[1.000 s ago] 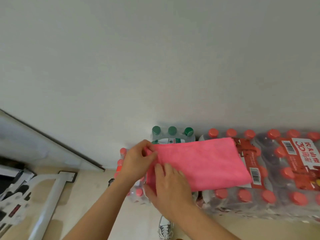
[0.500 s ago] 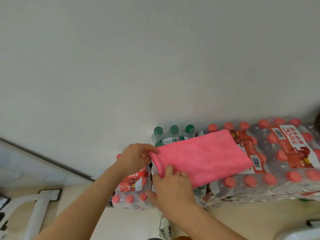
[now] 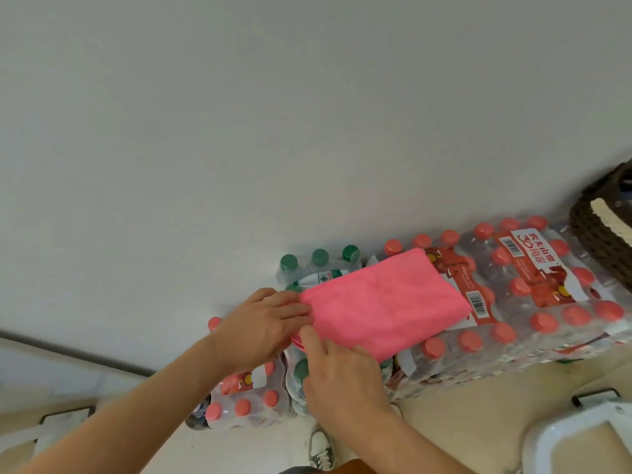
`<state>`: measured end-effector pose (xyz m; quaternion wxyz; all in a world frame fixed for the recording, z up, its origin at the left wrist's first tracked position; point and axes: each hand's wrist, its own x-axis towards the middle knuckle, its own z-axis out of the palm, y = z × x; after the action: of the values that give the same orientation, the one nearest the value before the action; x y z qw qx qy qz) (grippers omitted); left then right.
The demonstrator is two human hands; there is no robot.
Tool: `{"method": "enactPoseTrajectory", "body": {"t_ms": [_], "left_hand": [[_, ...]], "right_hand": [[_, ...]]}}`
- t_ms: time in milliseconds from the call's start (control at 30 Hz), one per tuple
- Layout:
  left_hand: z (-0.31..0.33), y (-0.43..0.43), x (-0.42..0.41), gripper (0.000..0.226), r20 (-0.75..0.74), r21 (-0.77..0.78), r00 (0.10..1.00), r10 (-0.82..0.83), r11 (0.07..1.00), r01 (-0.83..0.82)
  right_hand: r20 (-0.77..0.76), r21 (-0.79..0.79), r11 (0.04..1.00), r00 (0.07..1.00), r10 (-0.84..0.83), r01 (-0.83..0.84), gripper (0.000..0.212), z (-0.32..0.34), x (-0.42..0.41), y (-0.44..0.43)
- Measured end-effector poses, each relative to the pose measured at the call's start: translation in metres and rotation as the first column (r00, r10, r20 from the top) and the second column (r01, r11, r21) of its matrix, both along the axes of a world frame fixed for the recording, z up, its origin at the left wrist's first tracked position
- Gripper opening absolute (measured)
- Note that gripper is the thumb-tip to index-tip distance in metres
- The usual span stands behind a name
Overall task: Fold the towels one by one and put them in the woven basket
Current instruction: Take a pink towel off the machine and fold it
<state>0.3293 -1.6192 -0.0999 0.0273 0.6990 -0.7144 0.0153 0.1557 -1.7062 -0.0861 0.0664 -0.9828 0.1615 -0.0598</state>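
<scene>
**Pink towel folded flat on water packs, both hands at its left end**

Pink towel (image 3: 386,309) lies as a folded rectangle on shrink-wrapped packs of red-capped bottles (image 3: 578,316). Its far and right edges lie flat and free.

Left hand (image 3: 260,326): fingers curled over the towel's left edge, holding it.

Right hand (image 3: 342,374): holds the near-left corner, fingers tucked under the near edge.

Woven basket (image 3: 591,241): dark brown, far right, cut by the frame. The pack tops between it and the towel are bare.

Green-capped bottles (image 3: 318,260) stand just beyond the towel against the wall (image 3: 307,114).

Red label (image 3: 533,258): "30" and Chinese characters. A barcode (image 3: 478,302) shows just right of the towel.
</scene>
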Motion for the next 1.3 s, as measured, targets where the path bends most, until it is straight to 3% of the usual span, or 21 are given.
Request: {"method": "enactPoseTrajectory", "body": {"t_ms": [67, 167, 300, 333, 433, 500, 567, 667, 733, 800, 867, 1033, 1133, 1300], "left_hand": [[0.009, -0.001, 0.0, 0.034, 0.006, 0.045, 1.0, -0.005, 0.999, 0.005], [0.026, -0.005, -0.002, 0.024, 0.016, 0.188, 1.0, -0.007, 0.982, 0.004], [0.049, -0.02, 0.0, 0.021, -0.068, 0.293, 0.997, 0.027, 0.956, -0.006], [0.055, -0.024, 0.001, 0.021, -0.151, 0.312, 0.985, 0.084, 0.949, -0.034], [0.07, -0.042, 0.004, 0.008, -0.485, 0.304, 0.828, 0.281, 0.942, -0.141], [0.075, -0.059, 0.004, 0.014, -0.659, 0.277, 0.675, 0.331, 0.942, -0.192], [0.075, -0.08, 0.001, 0.016, -0.769, 0.282, 0.531, 0.356, 0.934, -0.217], [0.067, -0.114, -0.008, 0.015, -0.81, 0.287, 0.443, 0.384, 0.919, -0.27], [0.061, -0.137, -0.015, 0.016, -0.786, 0.282, 0.48, 0.389, 0.917, -0.281], [0.054, -0.158, -0.021, 0.015, -0.721, 0.279, 0.574, 0.388, 0.921, -0.273], [0.047, -0.175, -0.026, 0.01, -0.675, 0.279, 0.627, 0.389, 0.921, -0.271], [0.033, -0.197, -0.032, 0.031, -0.628, 0.283, 0.655, 0.422, 0.907, -0.313], [0.025, -0.201, -0.031, 0.027, -0.602, 0.295, 0.656, 0.456, 0.89, -0.348], [0.019, -0.205, -0.029, 0.04, -0.633, 0.291, 0.649, 0.423, 0.906, -0.307]], "right_hand": [[0.0, 0.01, 1.0, 1.0, -0.008, 0.008, 0.064, 0.004, 0.0, -0.001], [0.004, 0.042, 0.999, 1.0, -0.015, 0.015, 0.031, 0.006, 0.0, -0.001], [-0.091, 0.158, 0.987, 0.996, -0.014, 0.028, 0.033, 0.019, -0.001, -0.007], [-0.098, 0.28, 0.959, 0.995, -0.009, 0.036, 0.028, 0.026, -0.001, -0.014], [-0.079, 0.759, 0.642, 0.994, -0.08, 0.112, 0.013, 0.032, -0.009, -0.047], [-0.076, 0.884, 0.443, 0.982, -0.175, 0.147, 0.015, 0.03, -0.016, -0.071], [-0.075, 0.911, 0.375, 0.965, -0.253, 0.169, 0.014, 0.026, -0.024, -0.092], [-0.063, 0.835, 0.497, 0.938, -0.34, 0.236, 0.003, 0.023, -0.035, -0.111], [-0.017, 0.707, 0.65, 0.925, -0.379, 0.279, 0.011, 0.021, -0.041, -0.12], [-0.001, 0.585, 0.736, 0.908, -0.418, 0.34, 0.014, 0.019, -0.046, -0.129], [0.0, 0.496, 0.769, 0.886, -0.464, 0.403, 0.018, 0.014, -0.047, -0.138], [-0.003, 0.34, 0.813, 0.865, -0.502, 0.473, 0.023, 0.001, -0.045, -0.154], [0.012, 0.285, 0.833, 0.867, -0.498, 0.475, 0.023, -0.002, -0.042, -0.158], [0.006, 0.192, 0.851, 0.867, -0.499, 0.488, 0.006, -0.005, -0.038, -0.167]]}}
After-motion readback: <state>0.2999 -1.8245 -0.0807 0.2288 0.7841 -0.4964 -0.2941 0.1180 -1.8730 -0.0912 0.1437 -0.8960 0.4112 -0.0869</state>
